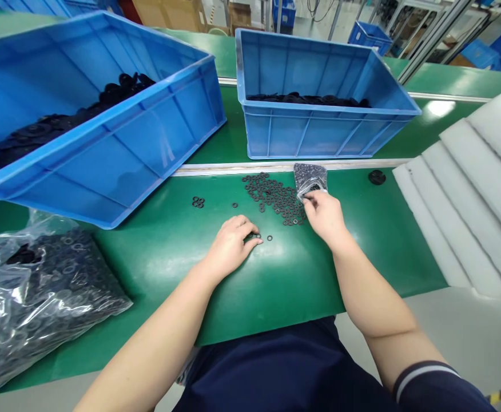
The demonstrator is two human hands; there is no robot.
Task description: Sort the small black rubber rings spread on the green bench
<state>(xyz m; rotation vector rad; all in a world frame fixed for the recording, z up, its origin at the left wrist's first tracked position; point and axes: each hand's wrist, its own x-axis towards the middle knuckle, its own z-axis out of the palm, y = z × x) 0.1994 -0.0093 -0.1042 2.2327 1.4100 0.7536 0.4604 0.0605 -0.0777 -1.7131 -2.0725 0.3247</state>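
Observation:
My left hand (232,243) rests on the green table, thumb and fingers curled around a few small black rings. A single black ring (270,238) lies just right of its fingertips. My right hand (325,214) is closed at the mouth of a small clear zip bag (310,173) filled with dark rings. Its fingertips pinch the bag's edge; whether they also hold a ring is hidden. Between the hands and further back spreads a loose pile of black rings (276,197). A small cluster of rings (198,202) and a lone ring (234,205) lie to the left.
Two blue bins (169,126) (314,134) with black parts stand at the back. A large clear bag of rings (70,286) lies at left. White foam sheets (460,189) are stacked at right, near a black round part (377,177). The table's front edge runs before my body.

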